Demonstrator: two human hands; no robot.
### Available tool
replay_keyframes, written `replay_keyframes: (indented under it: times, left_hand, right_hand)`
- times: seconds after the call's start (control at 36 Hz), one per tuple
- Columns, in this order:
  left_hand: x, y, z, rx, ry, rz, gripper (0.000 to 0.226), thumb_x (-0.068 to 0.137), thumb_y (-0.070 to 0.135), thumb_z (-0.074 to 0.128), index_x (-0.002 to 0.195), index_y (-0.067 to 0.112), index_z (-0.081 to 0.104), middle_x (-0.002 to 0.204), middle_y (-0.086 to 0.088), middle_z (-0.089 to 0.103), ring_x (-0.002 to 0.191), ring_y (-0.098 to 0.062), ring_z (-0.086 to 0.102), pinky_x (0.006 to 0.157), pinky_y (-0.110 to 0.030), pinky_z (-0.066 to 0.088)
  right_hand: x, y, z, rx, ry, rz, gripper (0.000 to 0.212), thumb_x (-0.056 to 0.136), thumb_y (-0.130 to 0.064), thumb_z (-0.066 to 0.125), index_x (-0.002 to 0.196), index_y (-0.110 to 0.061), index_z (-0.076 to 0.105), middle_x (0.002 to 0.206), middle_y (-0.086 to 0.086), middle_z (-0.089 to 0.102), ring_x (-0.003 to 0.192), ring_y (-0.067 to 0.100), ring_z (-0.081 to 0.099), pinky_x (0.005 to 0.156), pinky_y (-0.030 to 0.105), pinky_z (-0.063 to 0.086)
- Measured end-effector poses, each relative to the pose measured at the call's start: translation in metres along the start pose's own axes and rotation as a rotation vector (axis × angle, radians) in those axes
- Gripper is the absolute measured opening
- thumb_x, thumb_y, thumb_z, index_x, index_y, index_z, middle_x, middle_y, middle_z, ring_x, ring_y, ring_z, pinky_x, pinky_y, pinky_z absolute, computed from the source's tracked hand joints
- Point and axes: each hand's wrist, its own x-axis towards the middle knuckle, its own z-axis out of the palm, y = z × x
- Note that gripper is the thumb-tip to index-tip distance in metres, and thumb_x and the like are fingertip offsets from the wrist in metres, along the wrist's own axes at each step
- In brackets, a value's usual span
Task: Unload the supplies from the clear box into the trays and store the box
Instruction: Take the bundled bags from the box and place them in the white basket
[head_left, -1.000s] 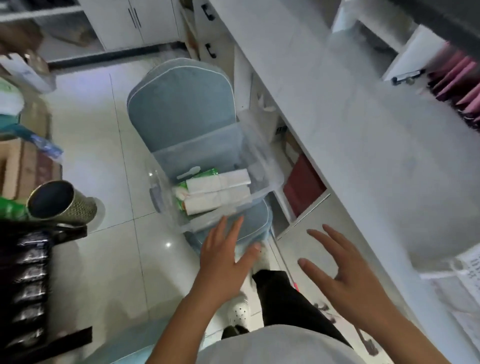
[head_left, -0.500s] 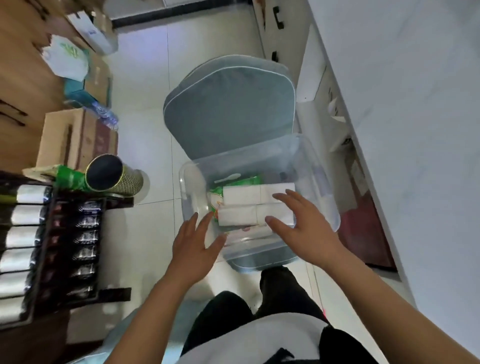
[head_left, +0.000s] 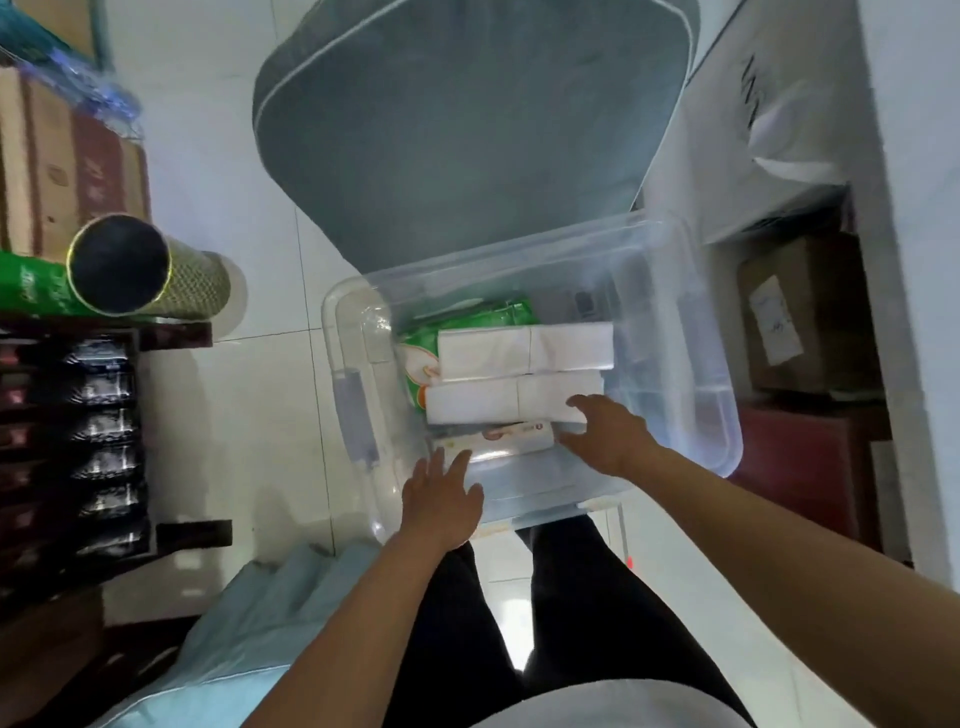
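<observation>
A clear plastic box (head_left: 691, 332) rests on the seat of a grey-blue chair (head_left: 467, 130). Inside lie two white tissue packs (head_left: 524, 351), a green pack (head_left: 415, 358) under them and a slim white pack with red print (head_left: 493, 436) nearest me. My right hand (head_left: 608, 436) is inside the box, fingers spread, touching the near white pack's right end without gripping it. My left hand (head_left: 441, 499) hovers open at the box's near rim, fingertips by the slim pack.
A dark tray rack with several shiny packets (head_left: 98, 431) stands at the left, a gold mesh cylinder (head_left: 150, 267) lying on top of it. Cardboard boxes (head_left: 67, 171) sit behind it. A white counter with shelves and a brown carton (head_left: 800, 312) runs along the right.
Both hands moved forward and down to the box; the right hand went from above the packs to their near right end, the left reached the near rim. The camera leaned closer.
</observation>
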Motion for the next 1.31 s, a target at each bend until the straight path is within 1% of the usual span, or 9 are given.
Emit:
replay_keyframes:
  times: [0.14,0.25,0.5,0.56,0.67,0.81,0.92,1.11,1.31]
  left_hand:
    - [0.053,-0.005,0.006,0.128,-0.058,0.060,0.059,0.102,0.045,0.027,0.156,0.033,0.006,0.166,-0.003,-0.004,0.152,-0.031,-0.004,0.121,-0.050,0.005]
    - [0.081,-0.013,0.011,0.209,-0.080,0.081,0.061,0.101,0.043,0.027,0.156,0.031,0.003,0.166,-0.004,-0.009,0.151,-0.032,-0.008,0.121,-0.052,-0.002]
    - [0.111,-0.024,0.042,0.148,-0.038,0.122,0.063,0.101,0.038,0.032,0.156,0.034,0.002,0.165,-0.004,-0.010,0.151,-0.031,-0.010,0.121,-0.051,0.000]
    - [0.113,-0.024,0.049,0.150,-0.059,0.126,0.065,0.099,0.033,0.035,0.156,0.034,0.003,0.166,-0.003,-0.010,0.151,-0.030,-0.008,0.122,-0.051,0.003]
    - [0.116,-0.024,0.051,0.092,-0.032,0.121,0.067,0.097,0.032,0.040,0.155,0.033,0.008,0.166,-0.002,-0.003,0.152,-0.027,-0.001,0.122,-0.050,0.008]
    - [0.118,-0.025,0.040,0.087,0.039,0.147,0.066,0.096,0.033,0.045,0.154,0.030,0.015,0.164,-0.003,0.012,0.150,-0.028,0.012,0.120,-0.047,0.020]
    - [0.116,-0.024,0.026,0.067,0.071,0.153,0.064,0.096,0.031,0.047,0.154,0.025,0.021,0.164,-0.007,0.015,0.149,-0.029,0.016,0.120,-0.045,0.020]
    - [0.122,-0.011,-0.004,0.030,0.161,0.199,0.060,0.093,0.026,0.053,0.150,0.022,0.035,0.159,-0.009,0.031,0.146,-0.028,0.026,0.119,-0.042,0.024]
    - [0.150,0.028,-0.022,0.173,0.192,0.314,0.066,0.085,0.021,0.063,0.147,0.016,0.040,0.152,-0.011,0.041,0.140,-0.030,0.036,0.114,-0.041,0.027]
  right_hand:
    - [0.045,0.018,0.019,-0.086,-0.041,0.112,0.061,0.091,-0.042,0.057,0.146,-0.023,0.039,0.146,0.007,0.047,0.133,0.030,0.045,0.106,0.046,0.036]
    - [0.087,0.018,0.022,-0.197,-0.041,0.117,0.075,0.086,-0.043,0.064,0.150,-0.021,0.032,0.149,0.008,0.042,0.136,0.032,0.040,0.107,0.049,0.035]
    - [0.190,-0.022,0.016,-0.316,0.120,-0.083,0.099,0.074,-0.038,0.080,0.153,-0.024,0.021,0.161,0.006,0.021,0.149,0.029,0.015,0.114,0.057,0.018]
    - [0.202,-0.027,0.017,-0.341,0.090,-0.081,0.095,0.076,-0.033,0.079,0.152,-0.024,0.023,0.159,0.007,0.026,0.148,0.030,0.017,0.114,0.060,0.015]
    - [0.212,-0.034,0.015,-0.397,0.123,-0.075,0.070,0.079,-0.022,0.067,0.143,-0.021,0.039,0.142,0.012,0.047,0.136,0.034,0.038,0.112,0.063,0.017]
    - [0.206,-0.036,0.009,-0.495,0.166,-0.093,0.040,0.086,-0.018,0.057,0.125,-0.019,0.060,0.120,0.008,0.060,0.115,0.030,0.055,0.102,0.048,0.031]
    - [0.189,-0.033,-0.001,-0.491,0.181,-0.113,0.030,0.089,-0.017,0.056,0.118,-0.015,0.064,0.115,0.007,0.064,0.106,0.030,0.062,0.088,0.038,0.045]
    - [0.106,-0.027,-0.049,-0.181,0.389,-0.137,0.016,0.089,-0.025,0.062,0.096,-0.016,0.073,0.104,0.008,0.066,0.098,0.036,0.061,0.074,0.034,0.042]
    - [0.000,-0.008,-0.081,0.079,0.537,-0.010,0.019,0.087,-0.028,0.068,0.099,-0.015,0.076,0.097,0.011,0.073,0.082,0.035,0.064,0.069,0.034,0.047]
